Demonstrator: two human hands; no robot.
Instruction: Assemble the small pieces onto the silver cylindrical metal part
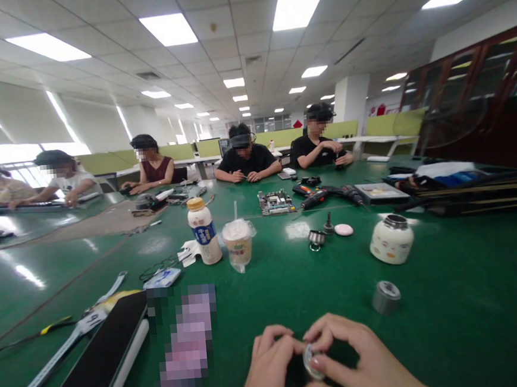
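Above the table's near edge, my left hand (272,365) and my right hand (358,352) meet around a small round silver metal part (312,362). My right thumb and fingers pinch it. The curled fingers and thumb of my left hand hold it from the other side. Its exact kind does not show. Beyond my right hand stands a silver metal cap (386,297). Farther back is a cream insulated bottle (391,239) with small printed figures, its metal mouth uncovered. A metal fitting (316,238), a dark stopper-like piece (328,224) and a pink oval lid (344,230) lie left of it.
A milk-type drink bottle (205,233) and a plastic cup with a straw (238,243) stand ahead-left. A tablet-like device (100,349) and straps lie at left. Farther off are a circuit board (276,202), power drills (317,198) and several people seated around the green table.
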